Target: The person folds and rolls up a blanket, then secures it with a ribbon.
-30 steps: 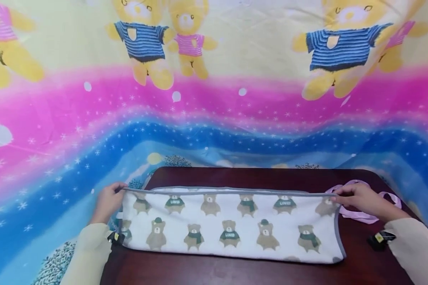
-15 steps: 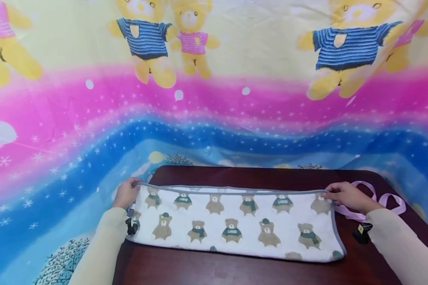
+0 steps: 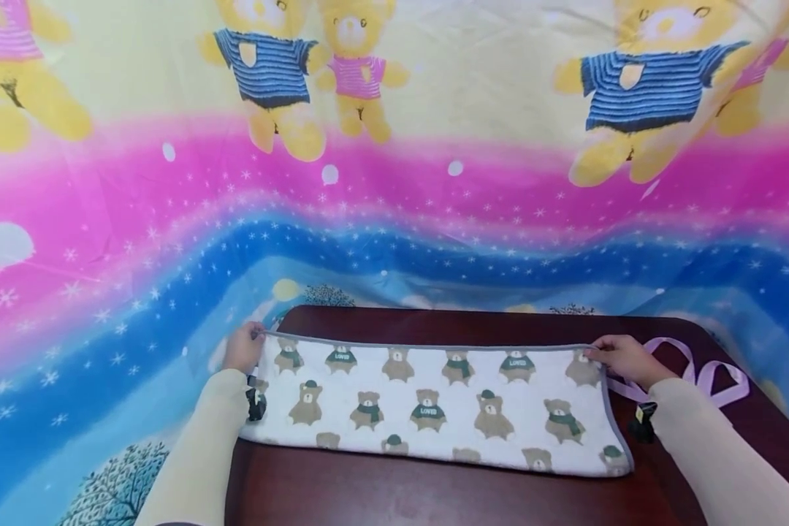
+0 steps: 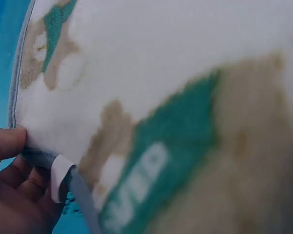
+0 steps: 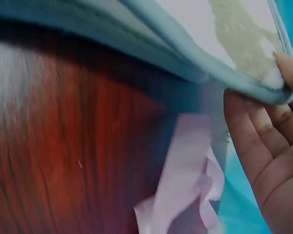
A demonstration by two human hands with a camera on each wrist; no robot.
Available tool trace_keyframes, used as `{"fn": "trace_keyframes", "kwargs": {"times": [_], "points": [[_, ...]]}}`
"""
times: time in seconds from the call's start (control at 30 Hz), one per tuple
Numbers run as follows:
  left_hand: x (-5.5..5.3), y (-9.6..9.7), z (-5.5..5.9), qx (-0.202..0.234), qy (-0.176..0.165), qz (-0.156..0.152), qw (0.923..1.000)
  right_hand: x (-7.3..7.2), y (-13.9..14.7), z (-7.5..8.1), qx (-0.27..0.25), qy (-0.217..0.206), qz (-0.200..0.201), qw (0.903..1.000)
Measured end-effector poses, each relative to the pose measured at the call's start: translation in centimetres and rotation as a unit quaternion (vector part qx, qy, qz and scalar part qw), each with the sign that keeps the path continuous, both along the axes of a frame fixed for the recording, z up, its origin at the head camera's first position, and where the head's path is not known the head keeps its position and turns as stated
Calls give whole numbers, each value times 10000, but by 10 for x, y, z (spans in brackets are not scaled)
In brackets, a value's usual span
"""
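Left hand and right hand pinch the upper corners of the bear-print blanket at lower centre; its rear edge has just vanished, seemingly covered by the raised front.

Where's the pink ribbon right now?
In the right wrist view, the pink ribbon is near the bottom middle, left of the right hand. In the head view, it lies on the right of the table, beside the cloth.

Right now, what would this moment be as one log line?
left hand: pinches bear-print cloth, left end | right hand: pinches cloth, right end | pink ribbon: on table
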State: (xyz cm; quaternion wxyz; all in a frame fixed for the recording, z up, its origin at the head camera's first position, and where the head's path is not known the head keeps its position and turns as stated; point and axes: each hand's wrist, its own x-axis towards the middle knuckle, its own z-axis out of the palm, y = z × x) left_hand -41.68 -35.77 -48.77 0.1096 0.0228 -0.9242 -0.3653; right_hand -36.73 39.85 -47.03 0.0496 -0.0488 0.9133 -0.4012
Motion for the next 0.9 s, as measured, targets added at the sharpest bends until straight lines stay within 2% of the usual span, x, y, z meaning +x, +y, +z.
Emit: {"fn": "trace_keyframes", "kwargs": {"times": [0.2,0.33,0.5,0.67,0.9], "points": [[-11,-1,-17,10,-320,183,9993,-6,-1,-16,502,226,-34,9985],[-14,1,-23,-204,-332,196,9990,-7,-2,-21,671,283,-54,9973],[-11,7,-23,-376,-220,218,9988,-9,-8,-22,688,330,-246,9968],[-7,11,-21,-398,-222,203,9988,-12,-11,-28,730,71,-453,9963],[-13,18,-20,-445,-622,155,9970,-15,-14,-32,1036,-102,-613,9927]]}}
